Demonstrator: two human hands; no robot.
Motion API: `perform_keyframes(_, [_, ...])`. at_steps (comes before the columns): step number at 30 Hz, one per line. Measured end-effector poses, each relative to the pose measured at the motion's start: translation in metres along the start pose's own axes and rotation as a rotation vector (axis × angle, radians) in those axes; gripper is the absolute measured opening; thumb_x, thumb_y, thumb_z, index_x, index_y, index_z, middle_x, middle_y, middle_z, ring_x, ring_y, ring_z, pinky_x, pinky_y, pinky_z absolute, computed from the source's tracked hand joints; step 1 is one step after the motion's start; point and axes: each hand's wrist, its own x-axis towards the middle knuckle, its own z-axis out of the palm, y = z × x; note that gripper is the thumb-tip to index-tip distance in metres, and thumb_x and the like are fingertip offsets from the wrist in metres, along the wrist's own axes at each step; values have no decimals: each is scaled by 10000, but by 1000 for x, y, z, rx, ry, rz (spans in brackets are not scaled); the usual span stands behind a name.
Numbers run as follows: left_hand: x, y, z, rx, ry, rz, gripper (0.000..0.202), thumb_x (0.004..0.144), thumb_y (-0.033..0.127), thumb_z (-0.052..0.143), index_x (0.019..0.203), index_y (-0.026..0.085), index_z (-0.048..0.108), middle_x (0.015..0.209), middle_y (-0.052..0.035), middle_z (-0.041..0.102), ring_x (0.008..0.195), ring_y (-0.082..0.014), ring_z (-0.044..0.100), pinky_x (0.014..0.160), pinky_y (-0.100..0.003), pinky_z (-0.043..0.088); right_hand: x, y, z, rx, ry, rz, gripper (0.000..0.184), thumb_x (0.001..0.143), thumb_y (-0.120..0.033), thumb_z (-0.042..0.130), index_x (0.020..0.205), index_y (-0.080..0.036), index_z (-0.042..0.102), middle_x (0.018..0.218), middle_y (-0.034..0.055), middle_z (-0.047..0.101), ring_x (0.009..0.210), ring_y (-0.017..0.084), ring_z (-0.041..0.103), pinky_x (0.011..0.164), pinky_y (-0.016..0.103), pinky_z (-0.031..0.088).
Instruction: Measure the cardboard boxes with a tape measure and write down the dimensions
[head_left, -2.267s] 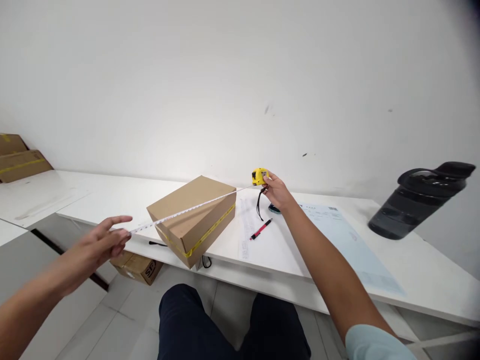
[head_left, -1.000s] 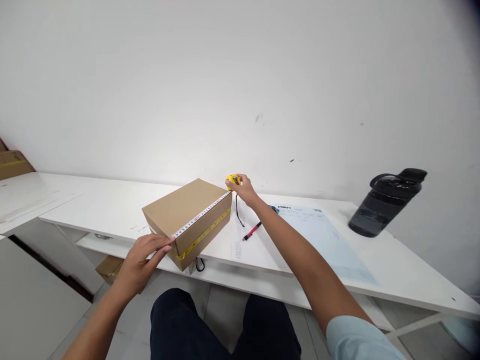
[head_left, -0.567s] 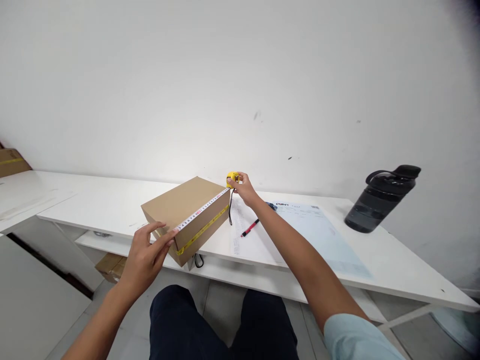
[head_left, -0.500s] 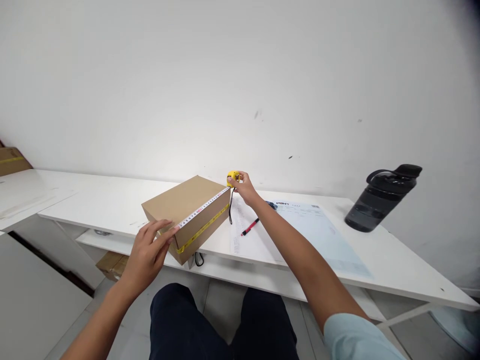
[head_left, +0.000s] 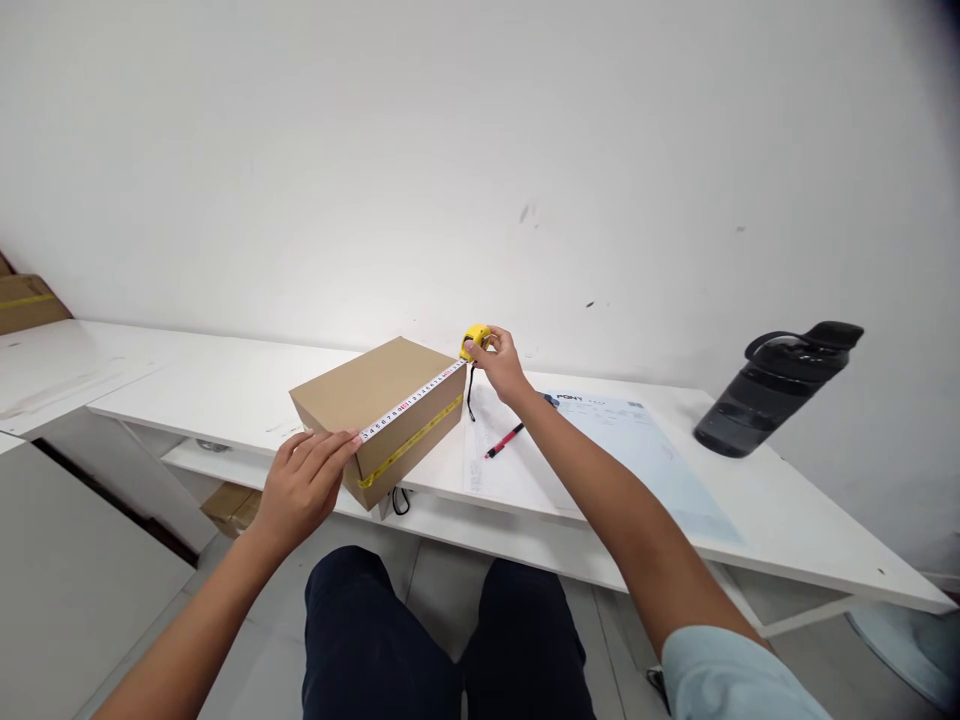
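Observation:
A closed brown cardboard box (head_left: 375, 375) with a yellow tape strip round its side sits on the white desk, one corner past the front edge. Along its top right edge lies the white blade of a tape measure (head_left: 475, 343), with numbers printed on it. My right hand (head_left: 502, 362) grips the yellow tape measure case at the box's far corner; a black wrist cord dangles below it. At the near corner, my left hand (head_left: 311, 478) pinches the blade's end, fingers together against the box. The very tip of the blade is hidden under those fingers.
Right of the box lie a printed paper sheet (head_left: 637, 450) and a red and black pen (head_left: 504, 441). A dark water bottle (head_left: 776, 390) stands farther right on the desk (head_left: 810, 520). More cardboard boxes (head_left: 30, 303) sit at far left, another (head_left: 231, 505) below the desk.
My left fingers have drawn together over the blade's end. The tape measure case is raised and tilted slightly at the far corner. The whole view has shifted a little.

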Motion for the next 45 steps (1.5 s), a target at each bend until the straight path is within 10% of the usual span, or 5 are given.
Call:
perform_keyframes(15, [43, -19, -21, -134, -22, -241, 209, 999, 244, 559, 1146, 290, 700, 1157, -23, 765, 1045, -212, 686, 940, -398, 461, -97, -35, 15, 79, 67, -134, 581, 703, -530, 842, 1134, -248, 573, 1013, 23, 640, 885, 194, 625, 769, 328, 563])
perform_keyframes(23, [116, -114, 39, 61, -554, -341, 234, 972, 276, 538, 960, 250, 771, 1268, -74, 709, 1185, -288, 583, 1043, -468, 323, -165, -34, 49, -183, 207, -492, 372, 804, -420, 799, 1099, -240, 660, 1001, 50, 569, 836, 184, 608, 596, 292, 538])
perform_keyframes(27, [119, -132, 60, 171, -813, -382, 183, 839, 126, 582, 745, 184, 727, 1039, -147, 741, 1140, -322, 580, 1073, -519, 254, -170, -28, 55, -324, 170, -664, 353, 845, -337, 775, 1165, -249, 658, 954, 52, 610, 823, 194, 632, 596, 305, 563])
perform_keyframes(34, [122, -136, 76, 69, -907, -500, 112, 694, 115, 648, 596, 169, 642, 858, -145, 706, 1088, -334, 605, 1029, -478, 323, -166, -25, 53, -432, 153, -725, 396, 882, -342, 737, 1257, -268, 635, 981, 70, 645, 836, 211, 655, 696, 358, 613])
perform_keyframes(45, [128, -130, 62, -309, -979, -754, 309, 749, 485, 616, 800, 232, 786, 988, -79, 771, 914, -277, 666, 798, -348, 524, -153, -22, 71, -455, 115, -607, 370, 885, -389, 709, 1230, -273, 645, 978, 68, 606, 897, 231, 646, 769, 376, 596])
